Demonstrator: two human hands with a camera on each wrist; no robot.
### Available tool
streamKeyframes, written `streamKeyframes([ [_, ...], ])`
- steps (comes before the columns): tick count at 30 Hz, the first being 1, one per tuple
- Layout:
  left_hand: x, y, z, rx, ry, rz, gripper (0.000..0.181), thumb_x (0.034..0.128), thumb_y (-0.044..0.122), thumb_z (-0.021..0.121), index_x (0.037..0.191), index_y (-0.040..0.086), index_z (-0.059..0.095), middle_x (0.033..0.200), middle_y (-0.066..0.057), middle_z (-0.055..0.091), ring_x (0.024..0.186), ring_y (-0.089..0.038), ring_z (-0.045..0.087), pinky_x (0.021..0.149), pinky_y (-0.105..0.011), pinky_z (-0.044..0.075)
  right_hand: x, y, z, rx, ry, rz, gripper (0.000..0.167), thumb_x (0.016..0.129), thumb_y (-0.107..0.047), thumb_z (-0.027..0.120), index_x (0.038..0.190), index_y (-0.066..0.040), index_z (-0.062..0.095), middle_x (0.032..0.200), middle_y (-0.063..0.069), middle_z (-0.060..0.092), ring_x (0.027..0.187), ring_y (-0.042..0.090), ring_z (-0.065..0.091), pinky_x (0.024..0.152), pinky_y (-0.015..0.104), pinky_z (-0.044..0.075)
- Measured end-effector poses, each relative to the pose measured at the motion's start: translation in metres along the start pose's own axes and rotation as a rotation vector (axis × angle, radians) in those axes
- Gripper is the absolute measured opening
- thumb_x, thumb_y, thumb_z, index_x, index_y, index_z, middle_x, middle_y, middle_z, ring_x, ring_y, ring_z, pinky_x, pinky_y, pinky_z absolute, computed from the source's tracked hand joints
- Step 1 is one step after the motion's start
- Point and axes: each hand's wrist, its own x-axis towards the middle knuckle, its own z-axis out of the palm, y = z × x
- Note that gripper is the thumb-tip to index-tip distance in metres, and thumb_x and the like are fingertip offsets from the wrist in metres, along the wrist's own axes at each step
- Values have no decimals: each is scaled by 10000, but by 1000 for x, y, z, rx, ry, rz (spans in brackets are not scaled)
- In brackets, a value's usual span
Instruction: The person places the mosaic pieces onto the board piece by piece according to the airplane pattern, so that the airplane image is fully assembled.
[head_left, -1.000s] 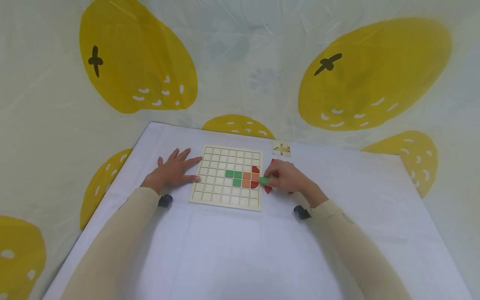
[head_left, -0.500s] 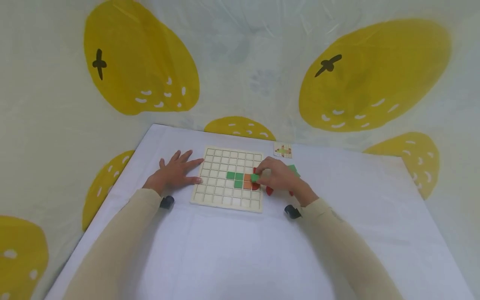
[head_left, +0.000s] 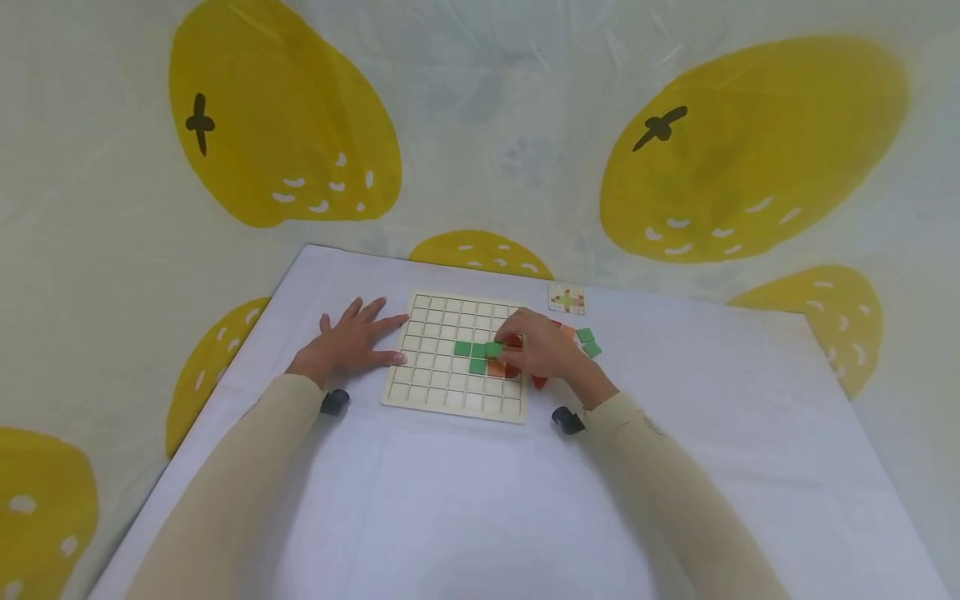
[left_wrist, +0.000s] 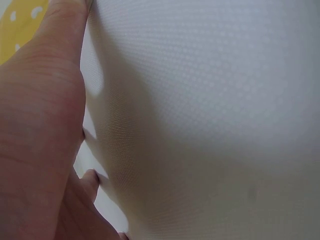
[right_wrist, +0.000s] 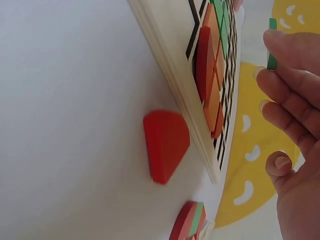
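we see the green tile (head_left: 494, 350) above the grid board (head_left: 422, 365), edge-on in the right wrist view, its long axis upright there; our right hand (head_left: 547, 346) pinches it, while our left hand (head_left: 347, 343) lies spread at the board's left edge.

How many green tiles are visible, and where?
6: three green tiles on the board, one pinched by the right hand, two loose ones right of the board. Others may be hidden.
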Motion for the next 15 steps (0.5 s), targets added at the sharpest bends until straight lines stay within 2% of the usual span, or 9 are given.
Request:
streamKeyframes([
  [6,1,-3,3,-2,3,4,905,846,874,523,1624,505,242,1788,-45,35,1627,-478,-27,1123,-901,38,4,-4,6,30,44,-102,184,923,-180,775,1084,-93,792,1088,49,751,1076,249,598,988,433,548],
  [15,-1,-1,3,10,9,-5,878,866,845,538,1622,513,240,1788,-35,45,1630,-467,-17,1132,-893,55,11,-12,13,36,32,-72,201,930,-232,776,1104,-130,781,1122,21,730,1074,215,586,972,403,544],
])
